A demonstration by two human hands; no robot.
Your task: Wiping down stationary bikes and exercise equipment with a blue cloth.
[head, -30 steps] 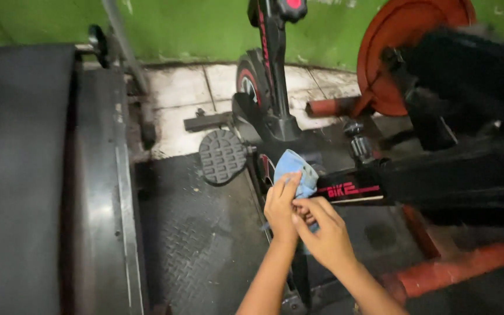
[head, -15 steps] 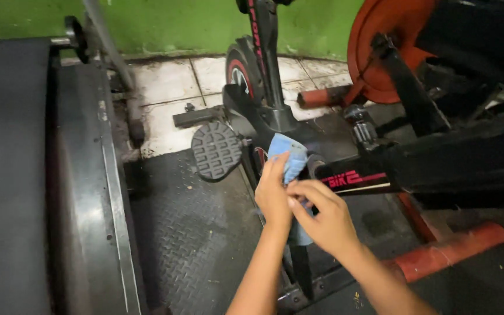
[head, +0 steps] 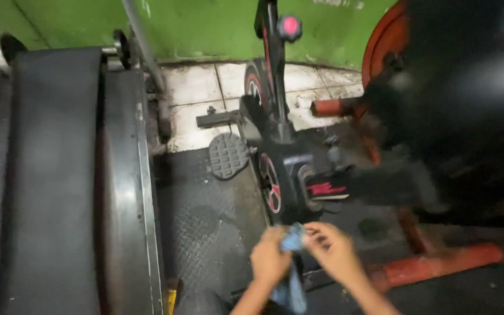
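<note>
A person's left hand (head: 269,261) and right hand (head: 335,252) are both gripping a blue cloth (head: 291,274) between them, low over the black exercise bike (head: 281,169) and its studded pedal (head: 227,155). A treadmill (head: 59,186) is flanking the left, and a blurred orange flywheel (head: 383,49) is crowding the right.

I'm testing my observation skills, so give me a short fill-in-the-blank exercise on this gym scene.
1. Both hands hold a ____ cloth.
2. The wall behind the exercise bike is painted ____.
3. The round weight plate is ____ in colour.
4. The treadmill lies on the person's ____ side.

Missing words: blue; green; orange; left
</note>
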